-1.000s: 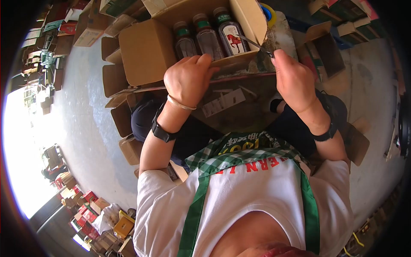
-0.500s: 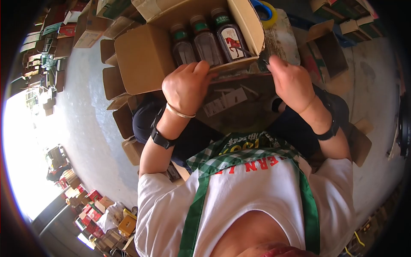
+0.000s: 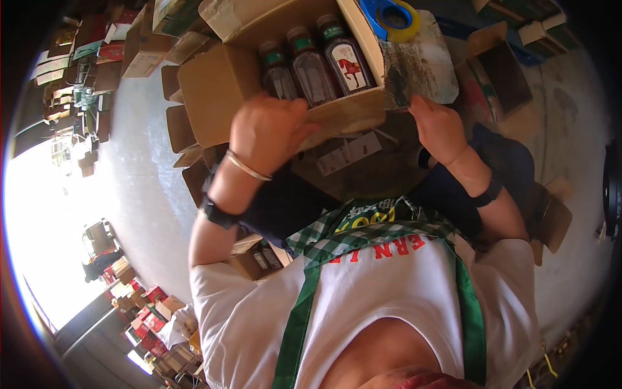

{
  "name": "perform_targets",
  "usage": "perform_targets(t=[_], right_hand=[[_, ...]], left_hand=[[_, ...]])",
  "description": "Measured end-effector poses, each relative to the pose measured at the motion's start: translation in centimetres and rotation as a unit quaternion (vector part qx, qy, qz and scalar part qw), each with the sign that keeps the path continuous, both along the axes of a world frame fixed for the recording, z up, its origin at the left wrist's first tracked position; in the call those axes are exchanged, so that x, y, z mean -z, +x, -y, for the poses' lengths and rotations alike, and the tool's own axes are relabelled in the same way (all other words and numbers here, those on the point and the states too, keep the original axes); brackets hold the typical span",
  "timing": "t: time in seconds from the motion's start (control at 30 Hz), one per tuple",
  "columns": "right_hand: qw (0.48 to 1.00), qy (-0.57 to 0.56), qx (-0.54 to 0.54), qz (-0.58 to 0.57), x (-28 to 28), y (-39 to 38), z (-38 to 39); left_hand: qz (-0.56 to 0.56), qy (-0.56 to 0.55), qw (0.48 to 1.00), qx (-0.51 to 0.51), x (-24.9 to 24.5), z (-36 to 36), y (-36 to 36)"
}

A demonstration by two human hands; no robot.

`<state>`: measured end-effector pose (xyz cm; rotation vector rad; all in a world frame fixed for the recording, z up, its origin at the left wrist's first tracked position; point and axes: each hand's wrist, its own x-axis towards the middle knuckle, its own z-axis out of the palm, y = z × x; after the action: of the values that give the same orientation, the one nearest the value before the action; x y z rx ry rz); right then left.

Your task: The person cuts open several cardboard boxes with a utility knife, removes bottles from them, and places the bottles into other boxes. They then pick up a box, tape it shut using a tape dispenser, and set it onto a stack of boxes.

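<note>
An open cardboard box [image 3: 217,97] holds three visible dark bottles with green neck bands. The right-hand bottle [image 3: 348,63] has a white label with a red horse; beside it stand the middle bottle [image 3: 314,74] and the left bottle [image 3: 278,76]. My left hand [image 3: 267,133], smeared by motion, is at the box's front left, thumb and fingers apart, with nothing visible between them. My right hand [image 3: 440,129] is right of the box's front corner, near the worn board's edge. Its thumb and fingertips are pinched together; whatever they hold is too small to make out.
A tape roll [image 3: 395,21] lies on the worn board [image 3: 427,58] beside the box. An open carton [image 3: 502,74] stands to the right. Below the box's front flap lies a printed sheet [image 3: 350,153]. A small box with bottles [image 3: 262,256] is by my left elbow.
My left hand has moved left and down, away from the box's front edge. A thin dark object across the horse label is no longer visible there. The view has shifted slightly.
</note>
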<state>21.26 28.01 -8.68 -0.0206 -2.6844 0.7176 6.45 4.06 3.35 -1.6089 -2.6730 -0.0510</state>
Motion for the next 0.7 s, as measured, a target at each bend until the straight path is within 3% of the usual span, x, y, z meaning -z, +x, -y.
perform_targets(t=[0.03,0.07,0.17,0.2,0.23,0.27,0.33,0.5,0.57,0.6,0.63,0.7], right_hand=[[1.000,-0.007,0.001,0.007,0.0,0.4,-0.2],[1.000,-0.007,-0.001,0.006,-0.2,1.0,-0.3],[0.999,-0.032,0.008,0.025,-1.2,2.5,-0.4],[0.958,-0.271,0.028,0.086,-1.6,2.8,-0.5],[0.857,-0.493,0.046,0.142,-2.8,2.9,-0.3],[0.799,-0.584,0.063,0.132,-4.7,3.0,-0.5],[0.809,-0.579,0.084,0.058,-6.5,3.1,-1.1],[0.886,-0.449,0.098,-0.059,-8.5,2.0,-0.4],[0.932,-0.349,0.089,-0.034,-9.0,1.1,0.9],[0.958,-0.277,0.073,-0.028,-8.6,0.9,1.2],[0.979,-0.191,0.060,-0.043,-8.2,0.9,1.5],[0.991,-0.120,0.029,-0.054,-7.8,1.1,2.2]], left_hand=[[-0.007,-0.065,0.994,0.083,-0.8,0.7,-1.3],[-0.008,-0.034,0.989,0.146,-1.0,1.5,-3.0],[0.045,-0.059,0.984,0.161,-0.5,3.2,-4.9],[0.036,-0.003,0.989,0.146,0.8,3.6,-4.5],[0.032,0.053,0.989,0.133,1.3,3.6,-3.8],[0.020,0.069,0.991,0.109,1.7,3.6,-2.9],[-0.003,0.145,0.988,0.058,2.8,2.6,-0.7],[-0.114,0.192,0.949,-0.221,5.1,-6.3,4.9],[-0.100,0.170,0.951,-0.239,4.4,-9.6,6.0],[-0.027,0.135,0.972,-0.191,3.2,-9.4,6.7],[-0.028,0.138,0.972,-0.191,3.0,-8.6,6.6],[0.074,0.190,0.978,-0.044,2.2,-5.6,5.5]])
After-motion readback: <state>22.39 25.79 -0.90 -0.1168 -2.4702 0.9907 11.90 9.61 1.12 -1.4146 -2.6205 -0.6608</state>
